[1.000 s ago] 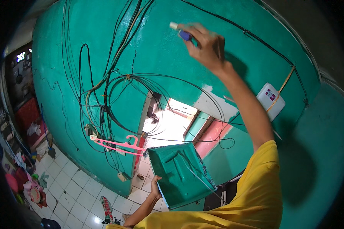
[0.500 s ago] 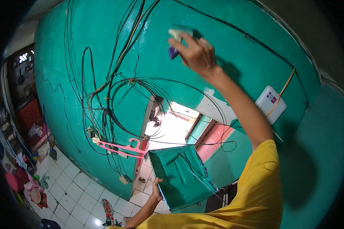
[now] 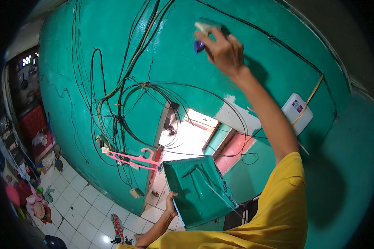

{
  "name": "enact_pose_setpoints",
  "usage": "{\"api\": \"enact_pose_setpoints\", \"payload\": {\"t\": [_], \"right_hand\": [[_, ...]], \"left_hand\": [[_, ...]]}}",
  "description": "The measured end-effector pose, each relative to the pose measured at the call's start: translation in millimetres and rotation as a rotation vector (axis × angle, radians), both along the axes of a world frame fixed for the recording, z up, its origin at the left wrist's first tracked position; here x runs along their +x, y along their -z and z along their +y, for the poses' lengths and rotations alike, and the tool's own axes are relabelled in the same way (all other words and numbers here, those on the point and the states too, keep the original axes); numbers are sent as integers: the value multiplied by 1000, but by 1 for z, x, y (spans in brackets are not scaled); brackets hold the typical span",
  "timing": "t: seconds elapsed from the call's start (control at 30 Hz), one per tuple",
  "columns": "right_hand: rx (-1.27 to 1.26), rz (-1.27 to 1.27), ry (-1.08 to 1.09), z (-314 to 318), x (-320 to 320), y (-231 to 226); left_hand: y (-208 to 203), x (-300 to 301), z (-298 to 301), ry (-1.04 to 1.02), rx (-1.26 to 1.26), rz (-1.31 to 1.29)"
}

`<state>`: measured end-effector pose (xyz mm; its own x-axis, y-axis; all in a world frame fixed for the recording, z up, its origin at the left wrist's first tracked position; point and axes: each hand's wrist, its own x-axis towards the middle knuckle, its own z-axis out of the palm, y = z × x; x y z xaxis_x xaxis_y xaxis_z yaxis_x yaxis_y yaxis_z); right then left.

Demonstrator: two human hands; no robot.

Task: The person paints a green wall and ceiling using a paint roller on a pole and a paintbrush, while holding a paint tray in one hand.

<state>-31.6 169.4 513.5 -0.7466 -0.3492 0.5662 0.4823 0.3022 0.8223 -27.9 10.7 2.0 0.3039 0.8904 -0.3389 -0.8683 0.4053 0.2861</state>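
Observation:
My right hand is raised high on the green wall, its fingers closed around a paintbrush with a purple handle and a pale upper part. The brush end is at the wall, partly hidden by blur. Lower down, my left hand grips the left edge of a paint tray coated in green paint. A green-coated tool with a thin metal rod, perhaps a small roller, lies in the tray.
Black cables hang in loops on the wall, and a pink hanger dangles beside them. A white box is strapped at the right. An unpainted patch borders the bright opening. White floor tiles and household clutter lie lower left.
My right hand and the paintbrush have moved slightly up and to the right along the wall. My left hand still holds the tray in nearly the same place.

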Motion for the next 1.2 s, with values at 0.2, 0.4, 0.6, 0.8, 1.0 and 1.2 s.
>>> {"api": "enact_pose_setpoints", "payload": {"t": [0.2, 0.4, 0.6, 0.8, 1.0, 1.2], "right_hand": [[-160, -79, 62, 9, 6, 25], [-706, -45, -53, -28, -10, 57], [-504, 275, 17, 22, 8, 9], [-585, 595, -89, -68, 65, -13], [-1021, -20, -91, -139, 110, 117], [-2129, 407, -39, -173, 177, 265]], "left_hand": [[0, 2, -3, 29, -25, 9], [-6, -3, -3, -9, -68, -4], [-19, -5, -6, -29, -61, 12], [-8, -8, -10, 6, 43, 5], [-19, -21, -16, -130, 0, 65], [-27, -25, -19, 8, 15, 98]]}}
